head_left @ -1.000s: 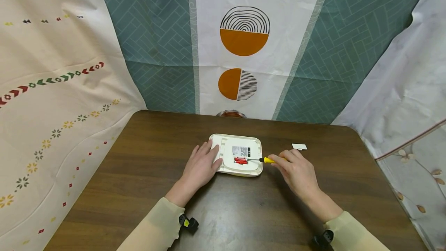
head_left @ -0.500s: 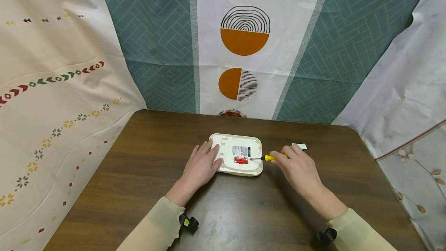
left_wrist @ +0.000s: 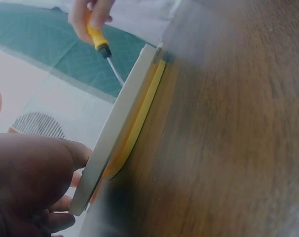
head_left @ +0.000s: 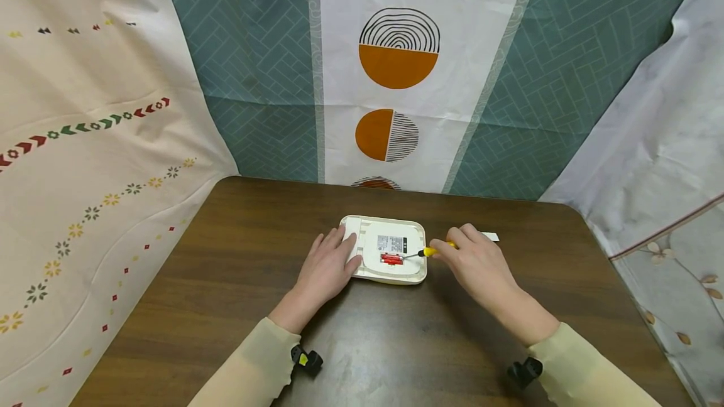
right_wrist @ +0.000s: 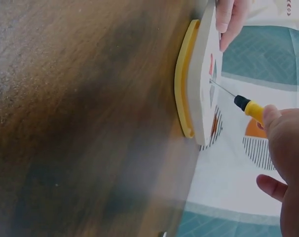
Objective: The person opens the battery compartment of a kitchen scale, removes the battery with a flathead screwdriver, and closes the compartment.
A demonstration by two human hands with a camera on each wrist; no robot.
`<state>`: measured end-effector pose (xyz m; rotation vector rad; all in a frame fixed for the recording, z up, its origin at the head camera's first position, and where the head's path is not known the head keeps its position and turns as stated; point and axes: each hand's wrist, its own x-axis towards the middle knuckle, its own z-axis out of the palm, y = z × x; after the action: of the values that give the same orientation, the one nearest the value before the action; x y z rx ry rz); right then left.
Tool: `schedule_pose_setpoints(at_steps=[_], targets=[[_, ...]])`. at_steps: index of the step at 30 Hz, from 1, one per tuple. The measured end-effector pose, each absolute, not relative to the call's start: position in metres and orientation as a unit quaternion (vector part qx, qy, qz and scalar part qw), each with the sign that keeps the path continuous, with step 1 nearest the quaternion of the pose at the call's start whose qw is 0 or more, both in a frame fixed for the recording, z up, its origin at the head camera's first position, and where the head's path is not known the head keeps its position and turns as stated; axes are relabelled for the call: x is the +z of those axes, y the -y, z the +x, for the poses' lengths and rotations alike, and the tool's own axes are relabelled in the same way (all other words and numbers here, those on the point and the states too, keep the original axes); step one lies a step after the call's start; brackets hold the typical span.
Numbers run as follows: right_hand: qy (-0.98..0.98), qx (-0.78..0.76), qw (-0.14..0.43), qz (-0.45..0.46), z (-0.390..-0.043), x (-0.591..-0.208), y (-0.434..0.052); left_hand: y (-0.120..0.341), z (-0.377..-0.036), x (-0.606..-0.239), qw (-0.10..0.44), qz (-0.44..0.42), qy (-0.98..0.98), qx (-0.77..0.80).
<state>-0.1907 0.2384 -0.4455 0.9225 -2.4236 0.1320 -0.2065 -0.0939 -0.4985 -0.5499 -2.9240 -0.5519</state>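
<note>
A flat white device (head_left: 401,274) with rounded corners lies underside up on the table; it looks like a kitchen scale. Its open compartment holds red batteries (head_left: 391,259), just below a printed label (head_left: 390,244). My left hand (head_left: 330,264) rests with spread fingers over the device's left end. My right hand (head_left: 477,264) pinches the yellow handle of a screwdriver (head_left: 433,250), whose metal tip slants down to the batteries' right end. In the left wrist view a yellow layer (left_wrist: 141,117) shows beneath the white body.
A small white cover piece (head_left: 491,237) lies on the brown wooden table (head_left: 271,225), partly hidden behind my right hand. Patterned cloths (head_left: 260,80) hang behind the table and along both sides.
The screwdriver tip drew back right from the batteries, then came to their right end again, with the handle now tilted higher. The right hand shifted slightly left and up; the left hand stayed put.
</note>
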Motion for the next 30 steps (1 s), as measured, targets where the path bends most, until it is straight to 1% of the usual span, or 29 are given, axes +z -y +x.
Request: schedule_pose_setpoints(at_steps=[4,11,19,30], targets=[[0.907,0.078,0.262,0.319,-0.189,-0.45,-0.241,0.093,-0.207,-0.499,0.059,-0.183,0.964,-0.182],[0.931,0.116,0.225,0.265,-0.185,-0.467,-0.251,0.093,-0.208,-0.499,0.059,-0.182,0.965,-0.178],[0.926,0.151,0.243,0.246,-0.183,-0.482,-0.257,0.093,-0.206,-0.497,0.06,-0.181,0.965,-0.179],[0.93,0.18,0.233,0.219,-0.179,-0.495,-0.259,0.093,-0.206,-0.499,0.058,-0.18,0.966,-0.177]])
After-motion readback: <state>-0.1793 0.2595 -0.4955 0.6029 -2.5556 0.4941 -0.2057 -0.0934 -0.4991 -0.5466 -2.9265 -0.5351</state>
